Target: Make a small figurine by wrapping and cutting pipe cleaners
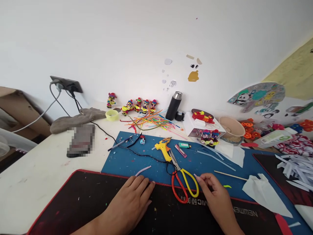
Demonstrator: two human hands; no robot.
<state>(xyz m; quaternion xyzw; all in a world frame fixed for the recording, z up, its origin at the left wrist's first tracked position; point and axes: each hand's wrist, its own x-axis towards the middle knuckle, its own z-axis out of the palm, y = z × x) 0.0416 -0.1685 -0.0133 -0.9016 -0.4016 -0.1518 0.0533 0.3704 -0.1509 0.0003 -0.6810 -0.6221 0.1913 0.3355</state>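
My left hand [130, 199] lies palm down on the black mat [85, 192], its fingers together and slightly bent. A pale pink strip [143, 170] pokes out beyond its fingertips. To the right, my right hand [212, 192] pinches a small pale pink piece [195, 176] between thumb and forefinger. Scissors [181, 176] with one red and one yellow handle lie open between the hands. Behind them a yellow glue gun [164, 150] rests on the blue mat [151, 166]. A pink lighter [180, 150] and a green item [184, 145] lie beside it.
Colourful fuzzy sticks [151, 120] and several small figures [138, 104] stand or lie near the wall. A black flask [173, 106], a white box [190, 125] and a bowl [231, 127] are behind. White tissue [266, 192] and a wooden stick [230, 175] lie right.
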